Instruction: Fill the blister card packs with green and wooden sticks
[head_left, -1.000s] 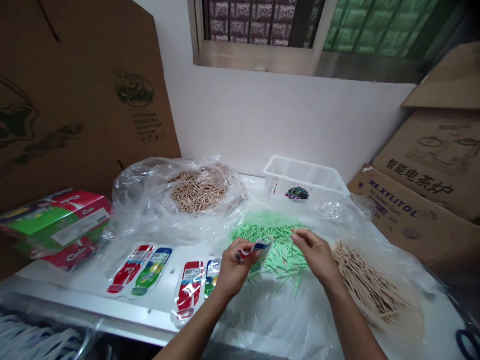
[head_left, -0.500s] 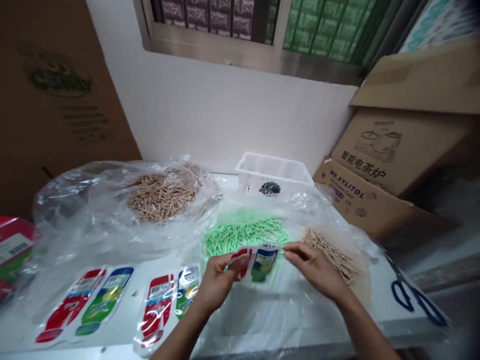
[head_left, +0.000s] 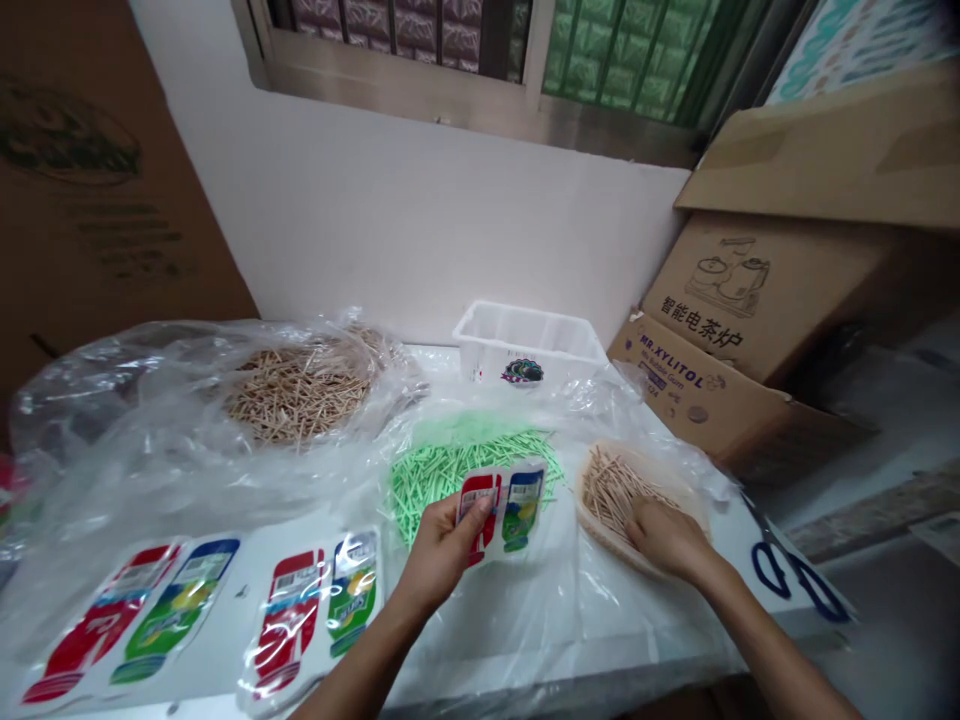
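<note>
- My left hand (head_left: pixel 435 555) grasps a pack (head_left: pixel 523 512) by its left end, thumb across the front, remaining fingers mostly behind it
- Said pack is held up, printed side towards me, in front of the green sticks (head_left: pixel 427 485) and hiding part of them
- My right hand (head_left: pixel 667 535) is down at the tan sticks (head_left: pixel 606 485) in the basket (head_left: pixel 604 541), to the right; its fingertips are hidden, so I cannot tell whether they grip any
- Two flat packs (head_left: pixel 289 620) lie side by side on the table (head_left: pixel 214 655), near left, red and green prints upward
- Brown sticks (head_left: pixel 296 395): far left, amid clear plastic
- White tub (head_left: pixel 559 370): far side, beyond the green sticks
- Scissors (head_left: pixel 806 585): right edge of the table, blue handles nearest me
</note>
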